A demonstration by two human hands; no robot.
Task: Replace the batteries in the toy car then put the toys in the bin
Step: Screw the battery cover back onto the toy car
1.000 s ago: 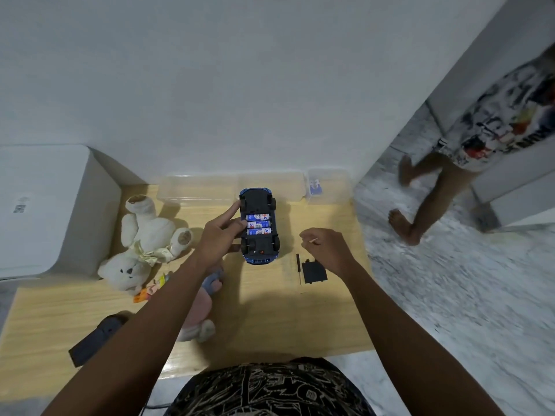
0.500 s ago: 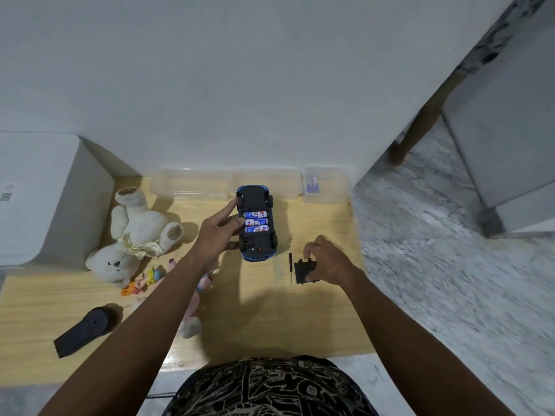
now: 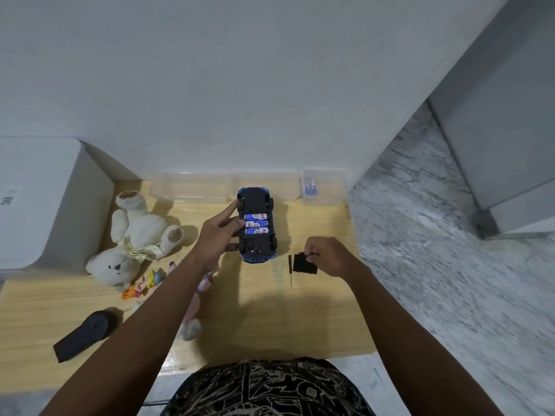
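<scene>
On the wooden table (image 3: 270,319), a white teddy bear (image 3: 132,238) lies at nine o'clock of the upturned blue toy car (image 3: 256,226), gripped by the left hand (image 3: 217,235), three batteries (image 3: 256,224) showing. At four o'clock, the right hand (image 3: 329,256) pinches the black battery cover (image 3: 304,264) beside a small screwdriver (image 3: 290,267).

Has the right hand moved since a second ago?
Yes. The right hand came down towards the person and now pinches the black battery cover beside the screwdriver.
</scene>
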